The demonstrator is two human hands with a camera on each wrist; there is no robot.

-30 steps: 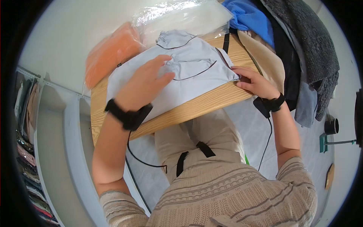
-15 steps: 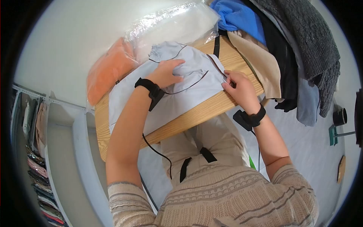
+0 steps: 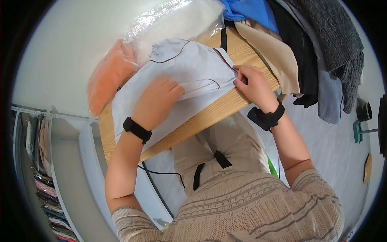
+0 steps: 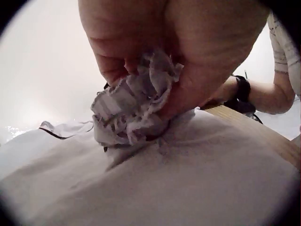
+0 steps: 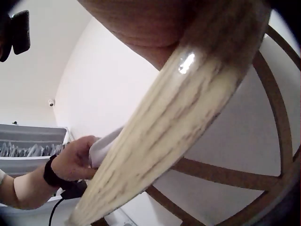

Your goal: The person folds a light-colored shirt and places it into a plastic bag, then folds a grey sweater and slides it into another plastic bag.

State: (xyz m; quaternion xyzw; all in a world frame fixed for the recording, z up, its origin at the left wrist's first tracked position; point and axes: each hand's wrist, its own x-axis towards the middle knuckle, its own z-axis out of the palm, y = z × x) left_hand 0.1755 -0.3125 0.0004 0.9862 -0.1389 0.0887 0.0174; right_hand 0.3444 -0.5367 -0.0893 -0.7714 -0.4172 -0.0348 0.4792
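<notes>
A pale grey garment (image 3: 193, 60) with thin dark piping lies spread on the wooden table (image 3: 189, 130). My left hand (image 3: 159, 99), slightly blurred, grips its gathered, frilled cuff (image 4: 131, 108), seen bunched between fingers and thumb in the left wrist view. From that hand, taut folds run across the cloth toward the right. At the garment's right edge, my right hand (image 3: 254, 82) pinches the fabric between thumb and fingers near a dark-trimmed slit. In the right wrist view the tabletop edge hides those fingertips. Another gathered cuff (image 3: 156, 51) lies at the far side.
Behind the garment lie an orange item in clear plastic (image 3: 113, 76) and a large clear bag of white material (image 3: 173, 24). Blue, beige, black and dark grey clothes (image 3: 322, 40) hang over the right side. A shelf of folded clothes (image 3: 48, 189) stands at left.
My left hand has gone from above the cloth to gripping the near cuff and has drawn it toward the near left, pulling folds. My right hand stays at the garment's right edge.
</notes>
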